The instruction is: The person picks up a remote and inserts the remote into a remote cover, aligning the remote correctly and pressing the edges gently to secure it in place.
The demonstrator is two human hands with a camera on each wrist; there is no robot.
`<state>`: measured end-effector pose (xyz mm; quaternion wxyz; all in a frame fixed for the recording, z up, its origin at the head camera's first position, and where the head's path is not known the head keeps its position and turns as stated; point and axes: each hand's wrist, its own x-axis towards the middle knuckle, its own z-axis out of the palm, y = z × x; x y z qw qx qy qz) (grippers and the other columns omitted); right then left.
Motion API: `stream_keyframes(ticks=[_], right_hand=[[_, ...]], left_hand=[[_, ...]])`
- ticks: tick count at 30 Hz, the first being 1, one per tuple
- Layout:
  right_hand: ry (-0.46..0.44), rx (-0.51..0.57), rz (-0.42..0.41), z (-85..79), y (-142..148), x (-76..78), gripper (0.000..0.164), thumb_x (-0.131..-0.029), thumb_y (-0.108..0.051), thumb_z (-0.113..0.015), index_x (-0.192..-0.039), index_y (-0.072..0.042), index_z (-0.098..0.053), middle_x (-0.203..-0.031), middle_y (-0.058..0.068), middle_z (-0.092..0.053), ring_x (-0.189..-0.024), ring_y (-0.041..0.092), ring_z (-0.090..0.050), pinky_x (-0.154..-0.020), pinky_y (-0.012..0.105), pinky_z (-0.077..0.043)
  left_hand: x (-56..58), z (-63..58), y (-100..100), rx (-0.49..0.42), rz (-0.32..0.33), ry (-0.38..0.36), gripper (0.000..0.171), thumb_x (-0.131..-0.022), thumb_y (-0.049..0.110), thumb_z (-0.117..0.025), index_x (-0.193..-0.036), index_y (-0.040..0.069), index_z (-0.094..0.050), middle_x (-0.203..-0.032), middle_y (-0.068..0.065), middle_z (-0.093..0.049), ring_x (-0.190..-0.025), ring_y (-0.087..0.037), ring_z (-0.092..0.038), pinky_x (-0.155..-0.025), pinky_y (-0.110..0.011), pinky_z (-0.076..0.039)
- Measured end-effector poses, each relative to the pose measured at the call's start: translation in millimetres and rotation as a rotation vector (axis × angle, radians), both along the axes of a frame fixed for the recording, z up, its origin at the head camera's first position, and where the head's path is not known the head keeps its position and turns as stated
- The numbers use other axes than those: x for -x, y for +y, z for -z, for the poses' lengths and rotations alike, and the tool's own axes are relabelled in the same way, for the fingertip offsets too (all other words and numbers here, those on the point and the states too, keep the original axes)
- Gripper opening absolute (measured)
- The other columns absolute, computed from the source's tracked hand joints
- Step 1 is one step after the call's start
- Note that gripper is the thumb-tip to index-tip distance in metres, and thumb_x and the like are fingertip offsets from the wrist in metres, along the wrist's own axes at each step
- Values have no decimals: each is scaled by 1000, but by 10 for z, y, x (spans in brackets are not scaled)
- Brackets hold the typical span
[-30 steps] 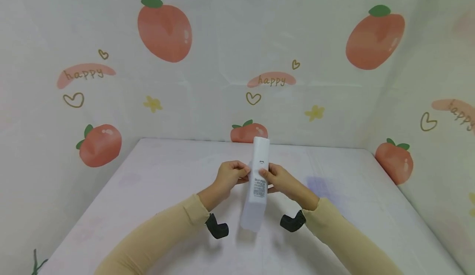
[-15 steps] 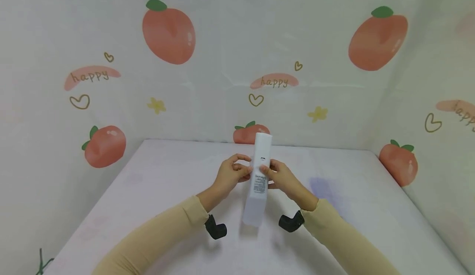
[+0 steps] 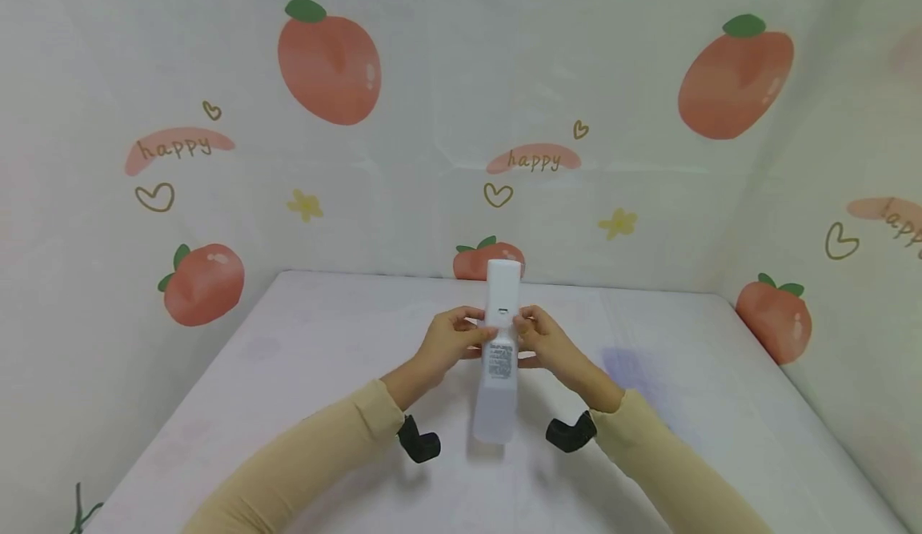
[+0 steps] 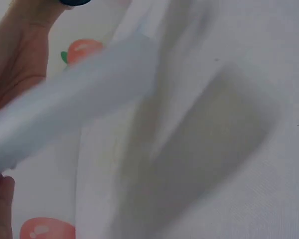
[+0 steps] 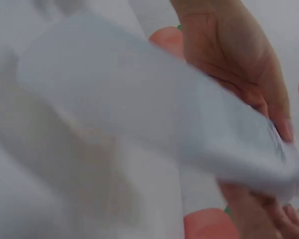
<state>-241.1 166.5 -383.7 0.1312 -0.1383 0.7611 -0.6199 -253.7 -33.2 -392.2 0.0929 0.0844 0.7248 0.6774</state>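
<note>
A long white object (image 3: 503,286) with a small dark slot and a block of fine print stands tilted above the table in the head view. Its lower part looks paler and slightly translucent; I cannot tell its exact kind. My left hand (image 3: 445,347) holds its left side, thumb in front and fingers partly hidden behind. On the other side my right hand (image 3: 553,347) grips it the same way near the print. Blurred in the left wrist view, the white object (image 4: 84,94) slants across the palm. The right wrist view shows its broad smooth side (image 5: 134,94).
Beneath lies a pale table (image 3: 324,322) with faint coloured patches, meeting a fruit-patterned cloth wall (image 3: 418,158) at the back. Black wrist mounts (image 3: 419,440) sit below both cuffs. A thin green thing (image 3: 79,510) shows at the lower left.
The white object has turned a little, so its slot and print face me more squarely. The left thumb has come onto its front, and the right thumb has shifted toward its edge.
</note>
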Motion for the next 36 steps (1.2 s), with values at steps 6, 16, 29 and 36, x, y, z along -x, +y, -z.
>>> stream_keyframes(ticks=[6, 16, 29, 36], right_hand=[[61, 131, -91, 41, 139, 13, 41, -98, -8, -55, -133, -9, -34, -122, 19, -54, -99, 25, -66, -83, 51, -56], [116, 176, -80, 113, 86, 50, 16, -84, 8, -67, -91, 4, -53, -97, 0, -58, -86, 12, -68, -76, 35, -59], [200, 158, -31, 151, 81, 40, 18, -88, 7, -63, -91, 17, -49, -88, 5, -58, -79, 11, -69, -72, 36, -60], [235, 241, 83, 73, 120, 84, 27, -86, -2, -70, -91, 16, -50, -86, 6, -60, -79, 10, -69, -70, 32, -60]], left_hand=[[44, -7, -72, -115, -15, -64, 35, -89, 18, -71, -117, 1, -59, -92, -8, -71, -79, -20, -70, -79, -39, -59], [69, -35, -81, -86, 102, -118, 36, -90, 17, -69, -122, 5, -56, -102, -11, -70, -86, -20, -69, -82, -38, -58], [110, -93, -57, 33, 177, -107, 41, -88, 15, -71, -125, 6, -56, -102, -12, -71, -84, -17, -67, -82, -41, -58], [99, -206, -26, 45, 203, -60, 46, -89, 15, -71, -131, 4, -55, -107, -16, -70, -86, -19, -68, -80, -41, -58]])
